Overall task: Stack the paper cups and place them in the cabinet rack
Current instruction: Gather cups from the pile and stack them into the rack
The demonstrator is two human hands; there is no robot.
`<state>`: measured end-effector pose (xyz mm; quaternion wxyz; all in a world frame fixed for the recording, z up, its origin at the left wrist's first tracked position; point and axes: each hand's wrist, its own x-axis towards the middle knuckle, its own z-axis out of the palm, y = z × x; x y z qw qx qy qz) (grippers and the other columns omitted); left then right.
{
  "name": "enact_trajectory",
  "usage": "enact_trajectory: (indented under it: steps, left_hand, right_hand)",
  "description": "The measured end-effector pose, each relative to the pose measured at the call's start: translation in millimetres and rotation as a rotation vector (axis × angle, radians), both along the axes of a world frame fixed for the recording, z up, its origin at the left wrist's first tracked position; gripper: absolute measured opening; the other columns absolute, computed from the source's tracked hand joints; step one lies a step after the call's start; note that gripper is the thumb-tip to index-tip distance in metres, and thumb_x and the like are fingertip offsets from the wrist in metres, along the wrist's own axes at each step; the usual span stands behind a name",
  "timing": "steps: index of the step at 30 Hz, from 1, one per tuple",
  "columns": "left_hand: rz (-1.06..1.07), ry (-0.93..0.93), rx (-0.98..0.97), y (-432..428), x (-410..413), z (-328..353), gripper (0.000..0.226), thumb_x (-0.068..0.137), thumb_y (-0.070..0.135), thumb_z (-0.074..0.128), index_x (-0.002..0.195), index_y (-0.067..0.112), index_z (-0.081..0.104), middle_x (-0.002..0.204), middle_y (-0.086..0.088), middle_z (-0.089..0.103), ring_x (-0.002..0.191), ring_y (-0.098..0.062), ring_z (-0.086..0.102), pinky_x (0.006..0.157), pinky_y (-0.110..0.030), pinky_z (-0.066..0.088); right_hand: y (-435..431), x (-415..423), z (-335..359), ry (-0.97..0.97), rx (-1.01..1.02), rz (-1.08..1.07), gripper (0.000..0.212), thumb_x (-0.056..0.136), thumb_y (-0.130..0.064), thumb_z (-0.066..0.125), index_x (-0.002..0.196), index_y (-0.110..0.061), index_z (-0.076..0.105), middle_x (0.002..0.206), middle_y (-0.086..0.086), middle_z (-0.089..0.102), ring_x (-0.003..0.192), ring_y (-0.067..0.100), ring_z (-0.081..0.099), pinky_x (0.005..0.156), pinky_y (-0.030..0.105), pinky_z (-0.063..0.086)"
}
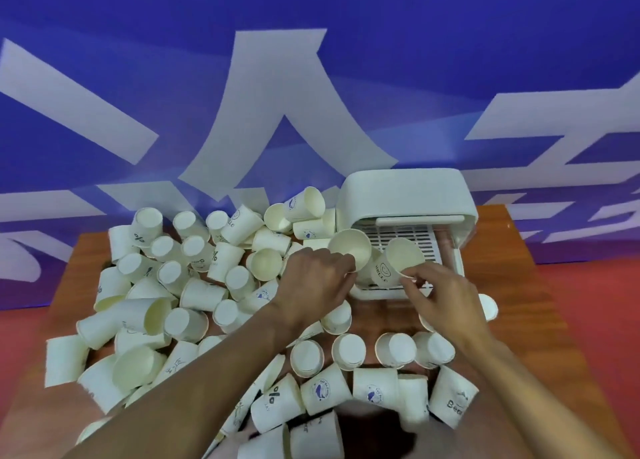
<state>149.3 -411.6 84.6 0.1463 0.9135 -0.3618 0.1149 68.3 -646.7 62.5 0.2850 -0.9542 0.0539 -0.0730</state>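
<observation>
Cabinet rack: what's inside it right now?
A slatted tray. Over its front, the left hand holds a plain paper cup and the right hand a HELLO paper cup. The cabinet's top hides the rear.

The person is showing both arms bare: the left forearm [194, 389] and the right forearm [526, 389] are appearing uncovered all the way down to the wrists. The left hand [311, 282] and the right hand [440, 296] are likewise going bare.
</observation>
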Motion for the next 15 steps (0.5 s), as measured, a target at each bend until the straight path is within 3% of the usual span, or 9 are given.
enact_trajectory:
  steps: [2, 6, 9, 15]
  left_hand:
    - [0.006, -0.011, 0.001, -14, -2, 2, 0.015, 0.083, 0.032, 0.069, 0.073, 0.021, 0.066, 0.056, 0.002, 0.06, 0.049, -0.02, 0.055, 0.046, -0.026, 0.041]
    - [-0.001, -0.013, 0.017, -37, -4, -1, 0.016, 0.086, 0.033, 0.064, 0.076, 0.021, 0.065, 0.061, 0.004, 0.064, 0.052, -0.019, 0.059, 0.046, -0.028, 0.044]
    - [-0.004, -0.025, 0.067, -55, -11, -12, 0.021, 0.089, 0.034, 0.059, 0.073, 0.021, 0.063, 0.058, 0.004, 0.061, 0.049, -0.019, 0.056, 0.043, -0.028, 0.042]
    - [0.022, -0.038, 0.149, -74, -9, -33, 0.026, 0.086, 0.024, 0.062, 0.063, 0.018, 0.053, 0.052, 0.001, 0.051, 0.041, -0.023, 0.048, 0.039, -0.028, 0.038]
  right_hand:
    - [-16, -2, 0, -0.027, 0.016, -0.007, 0.01, 0.09, -0.031, 0.069, 0.1, -0.032, 0.071, 0.091, -0.018, 0.068, 0.078, -0.001, 0.063, 0.064, 0.025, 0.051]
    - [-47, -7, 0, -0.081, 0.033, -0.051, 0.011, 0.089, -0.026, 0.071, 0.099, -0.03, 0.071, 0.088, -0.02, 0.064, 0.07, -0.011, 0.053, 0.061, 0.016, 0.04]
    - [-68, -12, -3, -0.115, 0.03, -0.059, 0.011, 0.088, -0.024, 0.072, 0.097, -0.029, 0.07, 0.089, -0.019, 0.063, 0.07, -0.003, 0.055, 0.062, 0.027, 0.048]
    - [-94, -13, -24, -0.186, 0.007, -0.003, 0.013, 0.086, -0.018, 0.074, 0.096, -0.027, 0.071, 0.091, -0.017, 0.064, 0.071, -0.005, 0.053, 0.056, 0.024, 0.049]
